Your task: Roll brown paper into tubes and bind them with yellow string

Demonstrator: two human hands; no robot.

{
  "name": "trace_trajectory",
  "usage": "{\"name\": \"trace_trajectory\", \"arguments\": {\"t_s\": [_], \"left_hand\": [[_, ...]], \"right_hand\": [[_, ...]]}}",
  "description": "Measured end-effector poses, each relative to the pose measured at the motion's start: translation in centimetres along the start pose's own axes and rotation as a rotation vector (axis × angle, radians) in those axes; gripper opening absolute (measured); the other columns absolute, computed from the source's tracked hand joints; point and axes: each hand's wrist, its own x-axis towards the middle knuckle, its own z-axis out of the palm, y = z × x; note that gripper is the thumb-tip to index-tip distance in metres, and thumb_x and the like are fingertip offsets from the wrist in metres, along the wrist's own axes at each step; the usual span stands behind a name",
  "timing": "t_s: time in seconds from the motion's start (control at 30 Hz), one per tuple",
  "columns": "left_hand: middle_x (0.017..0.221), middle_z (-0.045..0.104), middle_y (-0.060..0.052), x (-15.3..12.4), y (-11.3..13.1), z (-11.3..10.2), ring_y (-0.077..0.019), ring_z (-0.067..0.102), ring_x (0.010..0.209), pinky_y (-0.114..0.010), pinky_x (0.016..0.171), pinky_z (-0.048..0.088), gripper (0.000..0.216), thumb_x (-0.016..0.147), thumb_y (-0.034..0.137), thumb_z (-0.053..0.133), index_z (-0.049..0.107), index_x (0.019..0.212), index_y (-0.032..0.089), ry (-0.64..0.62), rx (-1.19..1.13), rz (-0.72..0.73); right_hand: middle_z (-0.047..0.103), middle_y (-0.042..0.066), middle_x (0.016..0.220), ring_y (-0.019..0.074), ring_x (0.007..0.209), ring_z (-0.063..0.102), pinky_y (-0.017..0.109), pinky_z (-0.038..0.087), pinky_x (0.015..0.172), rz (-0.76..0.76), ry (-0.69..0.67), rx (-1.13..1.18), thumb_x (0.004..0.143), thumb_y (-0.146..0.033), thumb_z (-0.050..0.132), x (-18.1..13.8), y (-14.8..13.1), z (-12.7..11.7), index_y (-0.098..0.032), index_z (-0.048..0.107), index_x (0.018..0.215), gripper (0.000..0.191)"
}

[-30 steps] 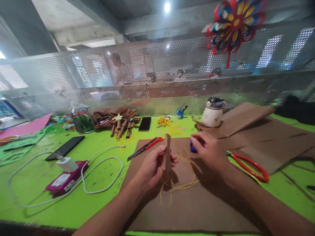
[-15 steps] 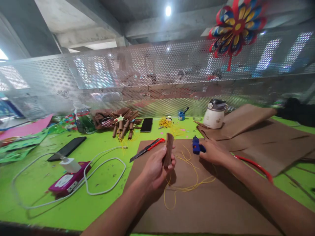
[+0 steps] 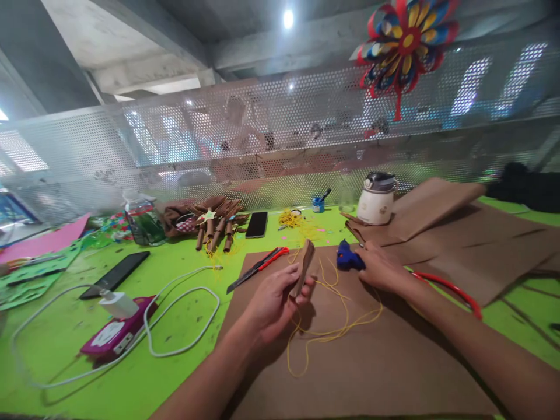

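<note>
My left hand (image 3: 276, 297) is closed around a thin bundle of brown paper strips (image 3: 305, 265), held tilted above the brown board (image 3: 332, 373). At the board's far right, my right hand (image 3: 381, 267) has its fingers curled at the handle of a blue hot glue gun (image 3: 349, 256), its nozzle pointing away from me. The fingertips are partly hidden. Yellow thread (image 3: 345, 332) lies in loose loops on the board between and below my hands. A cutter knife with an orange-red handle (image 3: 273, 259) rests at the board's far left edge.
A purple power strip (image 3: 118, 332) with a white charger and cable sits left. Further back are phones (image 3: 256, 224), paper-roll figures (image 3: 214, 227), a glass jar (image 3: 144, 219), a blue pot (image 3: 318, 204) and a white jug (image 3: 375, 204). Brown paper sheets (image 3: 472, 245) and a red curved handle (image 3: 455, 291) lie right.
The paper bundle has tilted to the right in my left hand. The glue gun has turned slightly at my right hand. The whole view has shifted a little.
</note>
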Motion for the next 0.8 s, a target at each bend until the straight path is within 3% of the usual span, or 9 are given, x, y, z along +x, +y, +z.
{"name": "trace_trajectory", "arguments": {"t_s": [0.2,0.33,0.4,0.47,0.6,0.8], "left_hand": [[0.088,0.057,-0.009,-0.2,0.1,0.2,-0.0086,0.055,0.071,-0.016,0.061,0.045,0.02,0.082,0.007,0.049,0.059,0.1,0.009,-0.04,-0.062,-0.038],[0.089,0.058,-0.01,0.0,0.0,-0.2,-0.0099,0.056,0.074,-0.017,0.063,0.046,0.023,0.082,0.007,0.05,0.059,0.103,0.008,-0.032,-0.066,-0.034],[0.089,0.058,-0.01,0.2,-0.1,-0.4,-0.0094,0.055,0.072,-0.017,0.063,0.046,0.022,0.082,0.007,0.05,0.059,0.102,0.007,-0.016,-0.061,-0.03],[0.09,0.058,-0.011,0.3,-0.2,-0.6,-0.0091,0.055,0.071,-0.018,0.063,0.046,0.021,0.081,0.007,0.05,0.06,0.1,0.006,-0.01,-0.049,-0.02],[0.091,0.058,-0.011,0.5,-0.3,-0.7,-0.0096,0.055,0.071,-0.019,0.067,0.046,0.021,0.082,0.007,0.05,0.06,0.1,0.005,-0.019,-0.015,0.0],[0.092,0.058,-0.011,0.7,-0.3,-0.9,-0.0097,0.055,0.072,-0.019,0.067,0.045,0.023,0.082,0.008,0.051,0.059,0.103,0.005,-0.025,0.01,-0.02]], "right_hand": [[0.054,0.011,0.099,0.0247,0.093,0.055,0.031,0.042,0.074,0.089,0.124,0.141,0.063,-0.024,0.061,0.5,0.0,-0.5,-0.015,0.063,0.089,0.027],[0.062,0.009,0.08,0.0211,0.072,0.058,0.03,0.044,0.062,0.191,0.215,0.495,0.068,-0.029,0.061,-0.3,0.0,-3.0,-0.014,0.062,0.085,0.023],[0.064,0.009,0.074,0.0191,0.065,0.058,0.029,0.045,0.058,0.11,0.191,0.81,0.077,-0.038,0.055,-1.6,-0.5,-4.9,-0.013,0.061,0.082,0.026],[0.065,0.01,0.081,0.0179,0.069,0.06,0.028,0.047,0.062,-0.091,0.056,1.03,0.082,-0.047,0.052,-3.1,-1.3,-6.5,-0.013,0.06,0.084,0.036],[0.063,0.006,0.072,0.0152,0.067,0.059,0.025,0.047,0.062,-0.286,-0.121,1.024,0.082,-0.054,0.051,-5.4,-3.2,-8.1,-0.015,0.06,0.08,0.04],[0.059,0.003,0.07,0.014,0.063,0.056,0.025,0.048,0.059,-0.285,-0.092,0.926,0.084,-0.053,0.05,-5.3,-3.9,-7.2,-0.017,0.057,0.082,0.037]]}}
